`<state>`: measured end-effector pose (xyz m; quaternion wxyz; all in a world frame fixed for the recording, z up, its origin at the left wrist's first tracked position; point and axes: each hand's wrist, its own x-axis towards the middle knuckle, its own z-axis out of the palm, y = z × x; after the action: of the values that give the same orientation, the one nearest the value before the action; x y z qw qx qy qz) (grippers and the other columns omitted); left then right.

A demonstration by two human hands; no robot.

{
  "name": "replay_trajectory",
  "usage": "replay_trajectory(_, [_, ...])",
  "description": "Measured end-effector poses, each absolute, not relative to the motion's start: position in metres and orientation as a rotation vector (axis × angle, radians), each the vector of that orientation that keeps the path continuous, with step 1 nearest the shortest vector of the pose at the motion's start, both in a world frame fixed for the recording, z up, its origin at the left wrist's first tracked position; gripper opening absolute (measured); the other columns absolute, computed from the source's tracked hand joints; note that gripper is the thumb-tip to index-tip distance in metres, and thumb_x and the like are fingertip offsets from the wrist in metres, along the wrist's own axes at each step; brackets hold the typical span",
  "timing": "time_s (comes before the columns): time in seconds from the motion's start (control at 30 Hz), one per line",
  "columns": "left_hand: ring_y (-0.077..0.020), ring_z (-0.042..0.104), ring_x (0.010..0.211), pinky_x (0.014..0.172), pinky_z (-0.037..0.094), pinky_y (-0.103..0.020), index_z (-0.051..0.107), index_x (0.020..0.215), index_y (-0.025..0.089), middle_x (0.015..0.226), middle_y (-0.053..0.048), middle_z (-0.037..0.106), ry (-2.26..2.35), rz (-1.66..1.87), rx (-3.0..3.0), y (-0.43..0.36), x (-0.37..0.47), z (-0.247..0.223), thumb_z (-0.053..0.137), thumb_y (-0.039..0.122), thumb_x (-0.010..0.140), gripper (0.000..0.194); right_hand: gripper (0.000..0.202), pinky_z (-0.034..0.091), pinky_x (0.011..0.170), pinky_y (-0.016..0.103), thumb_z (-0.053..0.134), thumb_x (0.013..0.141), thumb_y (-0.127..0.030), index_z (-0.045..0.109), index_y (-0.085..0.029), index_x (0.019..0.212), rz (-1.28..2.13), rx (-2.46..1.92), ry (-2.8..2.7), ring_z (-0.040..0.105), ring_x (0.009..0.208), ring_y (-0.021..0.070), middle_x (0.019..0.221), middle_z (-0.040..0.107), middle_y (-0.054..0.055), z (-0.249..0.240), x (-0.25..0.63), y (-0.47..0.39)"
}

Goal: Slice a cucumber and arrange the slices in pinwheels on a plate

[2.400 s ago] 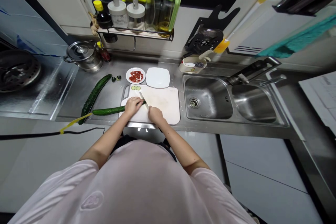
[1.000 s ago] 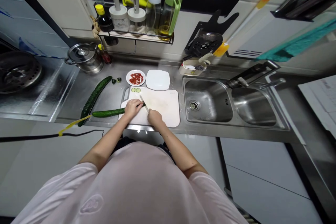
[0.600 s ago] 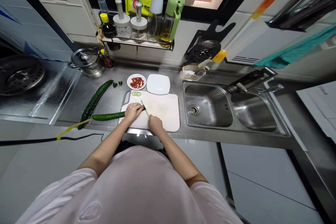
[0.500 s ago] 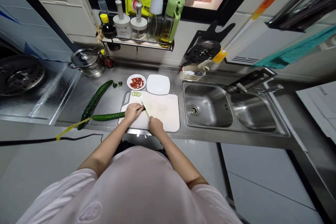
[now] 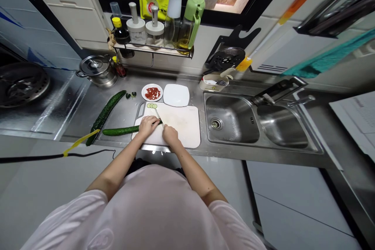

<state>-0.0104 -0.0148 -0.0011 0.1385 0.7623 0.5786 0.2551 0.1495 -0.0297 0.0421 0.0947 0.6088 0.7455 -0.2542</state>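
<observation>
My left hand (image 5: 148, 125) is wrapped over a long green cucumber (image 5: 120, 130), holding it down near its right end on the white cutting board (image 5: 184, 127). The cucumber's left part sticks out past the board over the steel counter. In my right hand (image 5: 170, 136) is the handle of a kitchen knife (image 5: 159, 116), its blade slanting up and left at the cucumber's cut end, close to my left fingers. A few pale cucumber slices (image 5: 152, 106) lie at the board's top left. A second whole cucumber (image 5: 106, 114) rests on the counter farther left.
Behind the board stand a plate of chopped red pieces (image 5: 152, 93) and a white plate (image 5: 176, 95). Small dark green cucumber ends (image 5: 134, 94) lie near them. To the right is a double steel sink (image 5: 231, 119); a lidded pot (image 5: 98, 71) stands at the back left.
My right hand and the knife have shifted slightly up and left, the blade now angled more toward the slices. My left hand stays on the cucumber.
</observation>
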Motion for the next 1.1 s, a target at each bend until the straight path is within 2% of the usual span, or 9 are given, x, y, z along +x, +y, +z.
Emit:
replay_trajectory(0.6, [-0.0201, 0.060, 0.095, 0.088, 0.040, -0.035, 0.071, 0.098, 0.025, 0.100, -0.005, 0.069, 1.689, 0.678, 2.201, -0.015, -0.011, 0.001, 0.050, 0.036, 0.092, 0.025, 0.024, 0.047, 0.075, 0.031, 0.036, 0.093, -0.014, 0.053, -0.014, 0.110, -0.742, 1.802, 2.170, 0.066, 0.093, 0.0237, 0.099, 0.067, 0.016, 0.035, 0.167, -0.057])
replay_trajectory(1.1, [-0.0196, 0.059, 0.095, 0.087, 0.041, -0.034, 0.071, 0.098, 0.025, 0.099, -0.005, 0.069, 1.682, 0.690, 2.202, -0.015, -0.011, 0.002, 0.049, 0.036, 0.092, 0.025, 0.029, 0.047, 0.078, 0.031, 0.038, 0.088, -0.008, 0.054, -0.014, 0.111, -0.807, 1.798, 2.170, 0.064, 0.101, 0.0240, 0.105, 0.067, 0.015, 0.048, 0.151, -0.033])
